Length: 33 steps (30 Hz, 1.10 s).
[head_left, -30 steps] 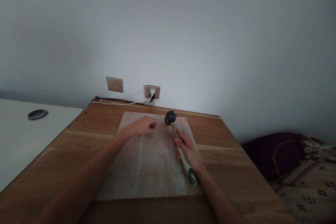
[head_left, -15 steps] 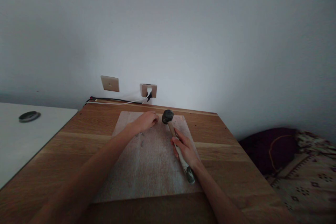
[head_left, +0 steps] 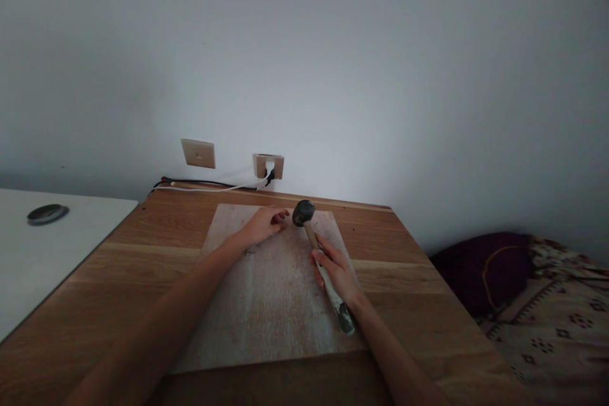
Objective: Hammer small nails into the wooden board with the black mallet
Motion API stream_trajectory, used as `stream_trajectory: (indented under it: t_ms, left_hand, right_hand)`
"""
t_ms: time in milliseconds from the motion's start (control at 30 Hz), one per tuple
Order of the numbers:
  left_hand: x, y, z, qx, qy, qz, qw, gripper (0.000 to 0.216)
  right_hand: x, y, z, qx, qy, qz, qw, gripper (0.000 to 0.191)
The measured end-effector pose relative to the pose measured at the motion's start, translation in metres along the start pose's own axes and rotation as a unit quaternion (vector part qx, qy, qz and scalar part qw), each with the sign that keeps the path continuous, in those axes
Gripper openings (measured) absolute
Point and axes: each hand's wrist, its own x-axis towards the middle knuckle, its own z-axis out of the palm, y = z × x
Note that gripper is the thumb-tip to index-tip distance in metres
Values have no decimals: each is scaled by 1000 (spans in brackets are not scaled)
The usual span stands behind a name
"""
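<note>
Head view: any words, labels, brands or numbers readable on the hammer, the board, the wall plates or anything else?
None can be read.
Dark-headed wooden-handled hammer, held by the right hand: no marking visible.
Pale wooden board under the left hand: bare.
Beige wall plate and beige socket with a white plug: no legible print.
Dark round disc on the white table: too small and dim to tell.

No writing, label, brand, number or sign can be read anywhere in the dim view, neither on the hammer [head_left: 304, 212], the wooden board [head_left: 266, 304] nor the wall plates [head_left: 198, 153].
</note>
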Motion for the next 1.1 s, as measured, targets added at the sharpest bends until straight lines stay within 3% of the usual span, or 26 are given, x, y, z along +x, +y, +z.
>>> stream_trajectory:
  t_ms: [233, 400, 1100]
  left_hand:
    - [1, -1, 3, -56, 29, -31, 998, 44]
    - [2, -5, 4, -57, 36, -18, 998, 37]
    - [3, -8, 4, -53, 45, -28, 997, 47]
  right_hand:
    - [13, -18, 25, 10, 25, -3, 1000, 57]
    - [13, -8, 39, 17, 33, -14, 999, 60]
    - [9, 3, 40, -4, 12, -34, 999, 62]
